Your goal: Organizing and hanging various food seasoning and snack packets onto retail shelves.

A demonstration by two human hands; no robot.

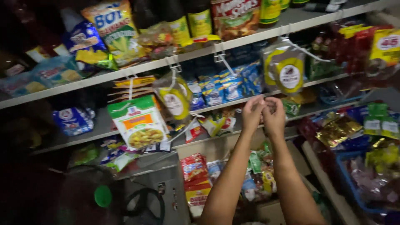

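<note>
Both my hands are raised together in front of the middle shelf (266, 96). My left hand (252, 113) and my right hand (274, 116) touch at the fingertips, fingers curled; whether they pinch something small I cannot tell. Just above them hangs a clear packet with a yellow round label (288, 73) on a white hook (302, 49). Blue snack packets (227, 87) lie on the shelf to the left of my hands.
More hanging packets: a yellow-labelled one (174, 98) and a green and white pouch (139, 121). Bottles (199, 18) and snack bags (114, 29) fill the top shelf. Red packets (195, 175) stand below. A blue basket (354, 183) of wrapped goods sits at the right.
</note>
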